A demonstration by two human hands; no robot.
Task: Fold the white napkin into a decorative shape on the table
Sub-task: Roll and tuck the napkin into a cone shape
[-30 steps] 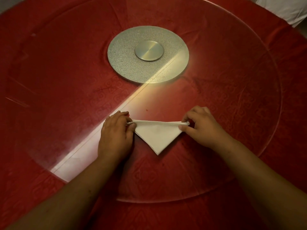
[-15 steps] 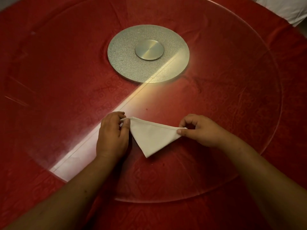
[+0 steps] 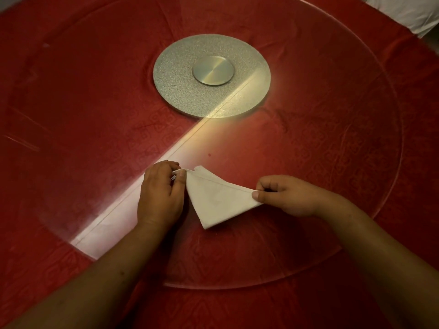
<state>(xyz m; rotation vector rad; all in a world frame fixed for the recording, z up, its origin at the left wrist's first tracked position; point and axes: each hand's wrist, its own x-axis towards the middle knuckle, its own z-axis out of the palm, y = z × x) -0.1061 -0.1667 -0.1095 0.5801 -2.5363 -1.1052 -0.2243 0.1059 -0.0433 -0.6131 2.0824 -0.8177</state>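
The white napkin point(image 3: 216, 200) is folded into a triangle with its point toward me. It lies on the round glass turntable point(image 3: 356, 110) over the red tablecloth. My left hand point(image 3: 161, 193) pinches the napkin's upper left corner between thumb and fingers. At the right corner, my right hand point(image 3: 287, 195) pinches the cloth, slightly lower than the left. The top edge slopes down from left to right, and a small flap sticks up near the left corner.
A silver disc hub point(image 3: 211, 74) sits at the centre of the turntable, beyond the napkin. A bright streak of reflected light point(image 3: 133, 205) crosses the glass diagonally under my left hand. White cloth point(image 3: 408, 10) shows past the table's far right edge.
The napkin has rotated clockwise: its right corner came down toward me with my right hand, its left corner stayed with my left hand, and the lower point swung left.
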